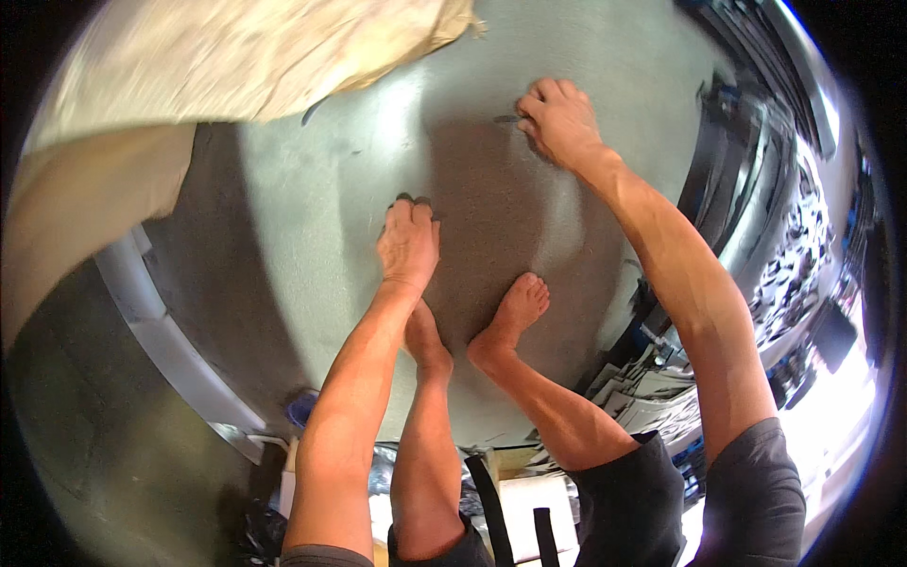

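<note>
Smooth grey-green flooring (302, 236), crossed by broad brown shadows and a pale glare, spreads beneath the person. On the far left, a darker strip of ground (85, 444) lies outside a pale grey, curved edging band (170, 350). Above it, at upper left, sits a large, crumpled, tan sheet-like covering (255, 57), blurred; whether it is a sack or holds anything, I cannot tell. Below, a small, rounded, blue object (302, 408) shows beside the left forearm, too small to tell as a cup or otherwise.

Next comes the left hand (409, 244), fingers curled downward over the flooring, with dark patches at the fingertips — whether it grips anything, I cannot tell. Two bare feet (520, 307) are planted nearer the person. At the lower edge, a white, box-like shape (539, 506) is partly hidden behind flat black straps (487, 501), its contents unclear.

Farther forward and well apart from the left, the right hand (564, 123) has bent fingers, its grip likewise unclear; a small, thin, dark sliver (505, 119) lies just left of it on the flooring. Along the right — long, glossy, black strips (732, 180) beside a shiny black-and-white heap (803, 222).
</note>
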Motion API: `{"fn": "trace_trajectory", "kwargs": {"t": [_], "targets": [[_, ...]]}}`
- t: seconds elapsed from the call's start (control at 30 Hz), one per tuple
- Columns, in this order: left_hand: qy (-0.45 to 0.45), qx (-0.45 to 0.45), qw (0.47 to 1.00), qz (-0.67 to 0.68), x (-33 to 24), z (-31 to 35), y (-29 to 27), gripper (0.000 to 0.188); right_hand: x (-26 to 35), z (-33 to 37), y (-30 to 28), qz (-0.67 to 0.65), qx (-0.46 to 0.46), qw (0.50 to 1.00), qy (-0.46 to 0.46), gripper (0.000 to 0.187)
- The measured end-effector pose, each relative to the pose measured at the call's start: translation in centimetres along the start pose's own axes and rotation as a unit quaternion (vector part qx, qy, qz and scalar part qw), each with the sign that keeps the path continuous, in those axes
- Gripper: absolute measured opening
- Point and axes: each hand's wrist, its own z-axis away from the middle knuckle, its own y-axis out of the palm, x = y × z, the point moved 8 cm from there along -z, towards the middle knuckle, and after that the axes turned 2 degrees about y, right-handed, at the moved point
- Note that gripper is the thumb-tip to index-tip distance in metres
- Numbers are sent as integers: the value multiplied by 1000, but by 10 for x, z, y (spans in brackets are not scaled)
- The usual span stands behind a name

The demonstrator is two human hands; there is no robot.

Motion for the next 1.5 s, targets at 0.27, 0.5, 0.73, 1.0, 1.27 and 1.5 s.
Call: {"fn": "trace_trajectory", "kwargs": {"t": [0.27,0.5,0.73,1.0,1.27,1.5], "targets": [[-116,-38,984,132,55,4,-22,17,135,-31,9,-104,81,989,-62,23],[-66,-218,973,46,163,-62,-145,35,272,-114,3,-88,-136,953,-256,40],[-14,-258,964,56,197,-192,-187,74,266,-120,18,-177,-151,967,-99,73],[76,-129,987,-63,173,-185,-168,76,285,-118,31,-151,-175,958,-167,69],[29,-148,987,-47,188,-117,-163,68,208,-35,-2,-181,-180,939,-230,55],[-135,-283,933,-178,272,-186,-176,61,178,-68,3,-165,-203,962,-76,64]]}}
